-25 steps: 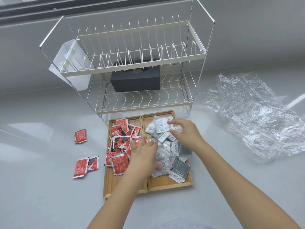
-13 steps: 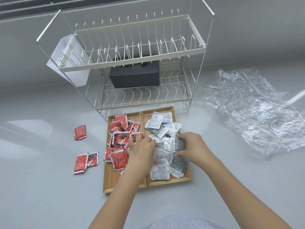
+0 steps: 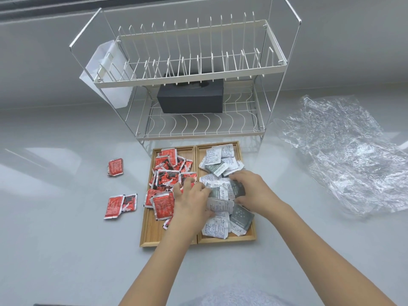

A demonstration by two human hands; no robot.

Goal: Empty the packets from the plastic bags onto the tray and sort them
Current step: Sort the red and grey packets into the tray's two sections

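Note:
A wooden two-compartment tray (image 3: 150, 235) lies on the grey counter. Its left compartment holds several red packets (image 3: 165, 173); its right compartment holds several white and grey packets (image 3: 218, 160). My left hand (image 3: 192, 202) reaches over the divider, its fingers curled into the white and grey pile. My right hand (image 3: 254, 191) grips a bundle of white and grey packets (image 3: 225, 191) from the right side. Both hands squeeze that bundle between them.
Three red packets lie loose on the counter left of the tray: one packet (image 3: 115, 166) farther back and a pair (image 3: 120, 205) nearer. A crumpled clear plastic bag (image 3: 344, 151) lies at the right. A two-tier wire dish rack (image 3: 194, 69) holding a black box (image 3: 189, 99) stands behind the tray.
Both hands drew nearer along the right compartment and closed together, gathering white and grey packets into a bundle between them. The red packets stayed put.

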